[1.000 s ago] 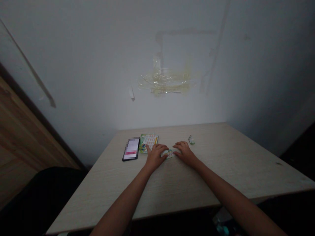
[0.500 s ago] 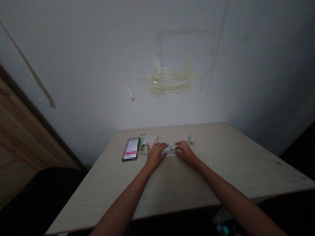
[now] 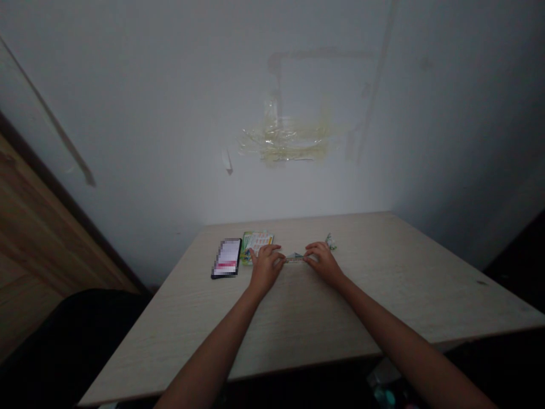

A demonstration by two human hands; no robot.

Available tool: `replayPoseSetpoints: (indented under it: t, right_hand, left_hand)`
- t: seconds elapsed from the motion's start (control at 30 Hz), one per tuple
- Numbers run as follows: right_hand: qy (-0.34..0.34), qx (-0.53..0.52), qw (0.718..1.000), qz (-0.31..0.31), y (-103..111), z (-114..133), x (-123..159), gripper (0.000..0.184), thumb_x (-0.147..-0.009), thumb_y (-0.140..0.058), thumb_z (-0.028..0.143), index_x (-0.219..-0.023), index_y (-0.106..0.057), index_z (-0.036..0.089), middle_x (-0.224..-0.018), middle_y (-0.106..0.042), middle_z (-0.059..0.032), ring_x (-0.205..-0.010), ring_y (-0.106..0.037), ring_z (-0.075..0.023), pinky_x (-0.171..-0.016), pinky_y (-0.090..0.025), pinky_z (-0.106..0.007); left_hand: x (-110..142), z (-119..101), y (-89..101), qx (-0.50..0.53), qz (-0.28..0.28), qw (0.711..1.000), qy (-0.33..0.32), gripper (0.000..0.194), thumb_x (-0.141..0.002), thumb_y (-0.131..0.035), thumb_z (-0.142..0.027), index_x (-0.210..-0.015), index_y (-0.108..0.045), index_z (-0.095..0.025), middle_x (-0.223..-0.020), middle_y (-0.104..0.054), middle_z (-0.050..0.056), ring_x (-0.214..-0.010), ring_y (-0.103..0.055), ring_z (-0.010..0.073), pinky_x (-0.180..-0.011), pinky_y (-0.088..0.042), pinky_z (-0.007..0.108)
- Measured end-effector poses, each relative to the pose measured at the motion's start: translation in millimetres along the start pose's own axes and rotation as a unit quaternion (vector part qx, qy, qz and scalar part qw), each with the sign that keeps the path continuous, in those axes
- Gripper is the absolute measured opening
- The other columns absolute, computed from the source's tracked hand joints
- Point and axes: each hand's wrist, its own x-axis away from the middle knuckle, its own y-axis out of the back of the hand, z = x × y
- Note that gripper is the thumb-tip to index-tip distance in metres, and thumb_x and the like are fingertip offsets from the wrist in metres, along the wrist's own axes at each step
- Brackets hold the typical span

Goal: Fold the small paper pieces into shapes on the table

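Between my hands, near the middle of the table, is a small folded piece of printed paper (image 3: 294,258), white and green, with a little peak standing up. My left hand (image 3: 266,266) pinches its left end between thumb and fingers. At the right end, the thumb and fingertips of my right hand (image 3: 323,263) are closed on the same paper. A stack of printed green and white sheets (image 3: 257,241) lies just behind my left hand, which partly covers it. Past my right hand's knuckles sits a small crumpled or folded green and white paper piece (image 3: 331,241).
A phone with a lit, blurred screen (image 3: 227,258) lies left of the sheets. The pale wooden table (image 3: 383,261) meets a grey wall (image 3: 170,113) with old tape (image 3: 293,142) on it. A dark shape (image 3: 80,335) stands at the table's left side.
The paper went from lying nearly flat to being folded up into a narrow strip. Both hands stayed close, their fingers drawing together onto its ends.
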Motion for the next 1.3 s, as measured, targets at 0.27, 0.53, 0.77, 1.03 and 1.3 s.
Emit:
replayPoseSetpoints:
  t: [0.27, 0.53, 0.77, 1.03, 1.3]
  right_hand:
    - [0.014, 0.011, 1.0, -0.008, 4.1, 3.4, 0.3, 0.003, -0.081, -0.071, 0.026, -0.081, -0.071, 0.023, -0.1, -0.065, -0.0065, -0.104, -0.054, -0.023, -0.096, -0.039, -0.042]
    - [0.036, 0.02, 0.999, 0.034, 4.9, -2.7, 2.0, 0.003, -0.079, -0.072, 0.022, -0.081, -0.074, 0.024, -0.096, -0.067, -0.0059, -0.098, -0.056, -0.0226, -0.092, -0.042, -0.042]
    - [0.079, 0.037, 0.995, 0.048, 7.9, -0.1, 1.7, 0.008, -0.082, -0.068, 0.021, -0.086, -0.075, 0.024, -0.094, -0.068, -0.0067, -0.096, -0.057, -0.0221, -0.089, -0.044, -0.04]
    - [0.062, 0.043, 0.992, 0.102, 9.0, 1.3, 2.9, 0.009, -0.084, -0.066, 0.022, -0.086, -0.074, 0.024, -0.092, -0.07, -0.0057, -0.096, -0.058, -0.0215, -0.089, -0.044, -0.038]
    - [0.046, 0.034, 0.991, 0.12, 10.5, 3.4, 2.8, 0.011, -0.085, -0.064, 0.02, -0.09, -0.073, 0.022, -0.091, -0.07, -0.0065, -0.094, -0.059, -0.0215, -0.088, -0.045, -0.037]
  left_hand:
    - [-0.1, 0.4, 2.7, -0.013, -0.014, 1.0, -0.001, 0.011, -0.085, -0.063, -0.031, -0.088, -0.074, -0.034, -0.125, -0.062, 0.002, -0.124, -0.047, 0.027, -0.111, -0.006, 0.072]
    - [0.0, 5.2, -1.4, -0.029, 0.003, 1.0, -0.001, 0.008, -0.081, -0.07, -0.033, -0.086, -0.076, -0.035, -0.124, -0.062, 0.002, -0.126, -0.045, 0.0286, -0.11, 0.0, 0.072]
    - [0.2, 6.0, -0.2, -0.045, 0.018, 0.999, -0.001, 0.01, -0.08, -0.07, -0.033, -0.088, -0.075, -0.037, -0.125, -0.062, 0.001, -0.127, -0.043, 0.0292, -0.109, 0.001, 0.073]
    - [1.5, 7.0, -2.1, -0.065, 0.047, 0.997, 0.008, 0.012, -0.079, -0.07, -0.032, -0.089, -0.075, -0.038, -0.126, -0.063, 0.0, -0.128, -0.041, 0.0308, -0.109, 0.0, 0.073]
    - [3.2, 3.9, -2.1, -0.056, 0.045, 0.997, 0.014, 0.016, -0.084, -0.062, -0.044, -0.089, -0.075, -0.036, -0.123, -0.064, 0.001, -0.127, -0.042, 0.0309, -0.11, 0.002, 0.072]
